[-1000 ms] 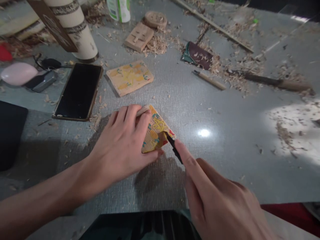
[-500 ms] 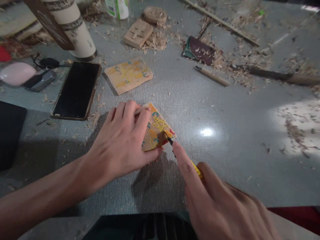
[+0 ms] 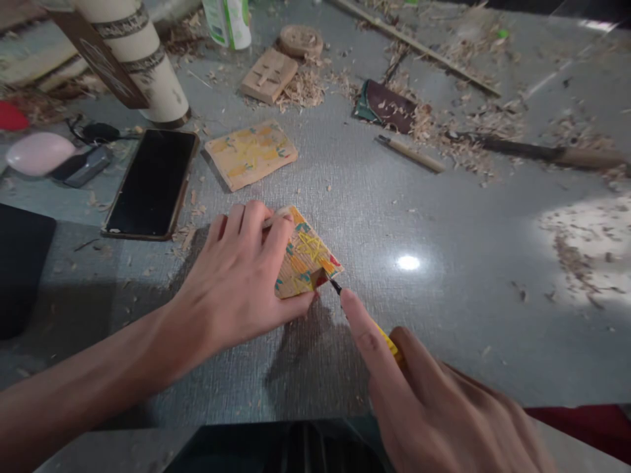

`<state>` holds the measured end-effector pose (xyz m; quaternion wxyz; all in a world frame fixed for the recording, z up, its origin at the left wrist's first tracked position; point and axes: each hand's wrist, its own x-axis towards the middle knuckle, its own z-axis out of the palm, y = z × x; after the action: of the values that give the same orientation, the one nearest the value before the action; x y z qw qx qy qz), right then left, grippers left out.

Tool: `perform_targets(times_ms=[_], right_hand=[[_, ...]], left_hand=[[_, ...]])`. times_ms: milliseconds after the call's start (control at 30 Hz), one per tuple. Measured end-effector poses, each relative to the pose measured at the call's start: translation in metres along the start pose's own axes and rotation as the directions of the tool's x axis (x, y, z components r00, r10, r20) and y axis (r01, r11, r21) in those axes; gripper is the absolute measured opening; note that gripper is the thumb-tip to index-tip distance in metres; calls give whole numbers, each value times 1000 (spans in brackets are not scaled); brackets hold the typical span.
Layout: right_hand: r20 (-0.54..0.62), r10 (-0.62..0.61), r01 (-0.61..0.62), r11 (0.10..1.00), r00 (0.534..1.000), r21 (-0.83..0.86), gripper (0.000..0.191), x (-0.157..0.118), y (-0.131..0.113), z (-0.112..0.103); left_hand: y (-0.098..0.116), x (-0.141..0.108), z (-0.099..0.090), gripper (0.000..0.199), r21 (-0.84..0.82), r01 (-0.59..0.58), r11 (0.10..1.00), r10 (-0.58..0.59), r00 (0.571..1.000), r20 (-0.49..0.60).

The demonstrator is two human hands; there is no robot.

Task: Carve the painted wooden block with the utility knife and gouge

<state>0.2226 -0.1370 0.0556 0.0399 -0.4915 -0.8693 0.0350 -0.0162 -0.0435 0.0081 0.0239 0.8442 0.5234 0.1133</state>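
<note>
My left hand grips a small painted wooden block, fingers over its far edge and thumb along the near side. Its ridged face carries yellow, orange, teal and red paint. In my right hand is a yellow-handled knife, my index finger stretched along it. The knife's thin dark tip is at the block's near right corner; whether it touches the wood I cannot tell. A similar painted wooden block lies just beyond my left hand.
A phone lies at the left, near a pale cylindrical container. Two carved wooden pieces, one rectangular and one round, lie among shavings at the back. A slim wooden-handled tool and a longer tool lie right.
The knife tip has shifted slightly towards me, off the painted face to the block's corner edge. My left hand keeps its hold. The whole view has shifted a little.
</note>
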Motion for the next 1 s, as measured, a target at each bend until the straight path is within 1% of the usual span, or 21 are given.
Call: perform_targets(times_ms=[100,233,333,400,567,700,867,967,1000], right_hand=[[33,-90,93,991,995,-92,108,0,5,-2],[43,-154,159,977,987,-140,100,2,15,-6],[51,-202,208,960,978,-189,97,4,21,-9],[49,-223,228,952,974,-203,96,4,25,-10],[83,-259,271,942,962,-198,83,-1,41,-13],[141,-269,291,940,953,-175,88,1,61,-21],[181,-300,327,935,936,-137,95,13,80,-30],[199,-328,361,919,924,-161,93,17,90,-32],[182,-328,357,920,927,-160,91,18,93,-33]], left_hand=[[-1,0,0,69,8,-7,1000,7,1000,8],[-3,0,0,73,-6,-12,1000,12,1000,22],[-3,0,-1,73,-18,-6,1000,7,999,39],[-3,1,-2,72,-28,-6,1000,8,999,54],[-7,2,-2,75,-22,-36,999,37,997,69],[-10,2,-1,77,-13,-70,997,70,996,58],[-10,1,-1,77,-29,-58,998,60,997,54],[-9,1,-2,75,-23,-57,998,59,997,59],[-9,1,-3,74,-22,-61,998,63,996,60]])
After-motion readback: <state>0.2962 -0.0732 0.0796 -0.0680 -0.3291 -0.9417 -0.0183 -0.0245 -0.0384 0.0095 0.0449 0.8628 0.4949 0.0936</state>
